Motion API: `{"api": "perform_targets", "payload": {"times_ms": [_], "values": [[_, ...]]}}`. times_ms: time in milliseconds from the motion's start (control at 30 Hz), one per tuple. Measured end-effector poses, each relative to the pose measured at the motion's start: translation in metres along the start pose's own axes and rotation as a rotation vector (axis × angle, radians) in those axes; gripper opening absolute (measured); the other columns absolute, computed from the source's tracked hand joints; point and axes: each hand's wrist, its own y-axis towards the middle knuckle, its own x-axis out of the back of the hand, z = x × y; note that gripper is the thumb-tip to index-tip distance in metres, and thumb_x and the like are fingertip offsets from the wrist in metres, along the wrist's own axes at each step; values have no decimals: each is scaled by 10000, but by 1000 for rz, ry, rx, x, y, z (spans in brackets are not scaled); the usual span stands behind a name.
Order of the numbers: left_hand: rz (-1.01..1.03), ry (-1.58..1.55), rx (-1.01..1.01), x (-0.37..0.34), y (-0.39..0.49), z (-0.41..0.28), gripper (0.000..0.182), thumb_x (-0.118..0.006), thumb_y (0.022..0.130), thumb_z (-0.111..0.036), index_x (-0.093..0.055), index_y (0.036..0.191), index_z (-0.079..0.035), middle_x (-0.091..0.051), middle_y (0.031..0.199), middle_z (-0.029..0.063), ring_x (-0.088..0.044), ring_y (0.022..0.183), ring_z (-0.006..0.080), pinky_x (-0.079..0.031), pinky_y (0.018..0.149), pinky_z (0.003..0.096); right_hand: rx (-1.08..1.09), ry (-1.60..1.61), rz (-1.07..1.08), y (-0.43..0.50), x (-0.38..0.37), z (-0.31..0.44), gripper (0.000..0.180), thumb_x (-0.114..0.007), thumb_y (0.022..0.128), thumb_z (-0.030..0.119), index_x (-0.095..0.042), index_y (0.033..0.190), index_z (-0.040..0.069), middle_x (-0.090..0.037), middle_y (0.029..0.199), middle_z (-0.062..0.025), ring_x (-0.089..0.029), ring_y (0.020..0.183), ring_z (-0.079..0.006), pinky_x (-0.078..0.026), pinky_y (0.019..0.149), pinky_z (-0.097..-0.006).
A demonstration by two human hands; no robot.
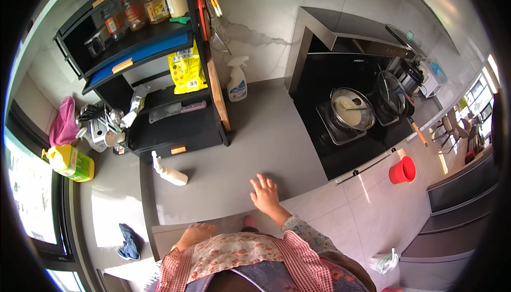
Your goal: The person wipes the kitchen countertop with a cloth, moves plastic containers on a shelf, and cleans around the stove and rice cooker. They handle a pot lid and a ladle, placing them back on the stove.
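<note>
My right hand (265, 194) reaches over the grey countertop (255, 152) near its front edge, fingers spread and nothing in them. Close to the apron (235, 250), below the counter's edge, is my left hand (196, 235); no object shows in it, and the undersides of its fingers are hidden. A white pump bottle (171, 173) appears on the counter to the left of my right hand. Farther off to the right, a pot (351, 109) with pale contents stands on the black gas cooktop (311, 140). A clear lid appears to cover it, and a utensil shows inside.
A black shelf rack (175, 132) holds jars, a yellow packet (187, 68) and a cleaver (177, 111). Behind the counter stands a spray bottle (238, 79). A wok (391, 92) sits on the second burner, its wooden handle (419, 132) jutting outward. On the right is a red bucket (402, 170).
</note>
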Motion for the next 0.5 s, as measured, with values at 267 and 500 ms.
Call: {"api": "perform_targets", "payload": {"times_ms": [267, 500], "values": [[-168, -103, 65, -51, -51, -35, 401, -542, 944, -346, -577, 1278, -126, -655, 1229, 124, -634, 1138, 314, -504, 916, 459, 163, 18, -9, -41, -15, 12, 507, -622, 912, 325, -555, 1360, 96, -461, 1478, -101, -427, 1352, -282, -325, 1107, -510], [-169, -381, 88, -136, -110, -63, 392, -619, 902, -258, -622, 1254, -84, -642, 1208, 136, -594, 1172, 327, -479, 1000, 414, 497, 33, 245, -166, -53, 61, 412, -657, 848, 292, -632, 1223, 123, -634, 1258, -65, -544, 1197, -270, -412, 1023, -472]]}}
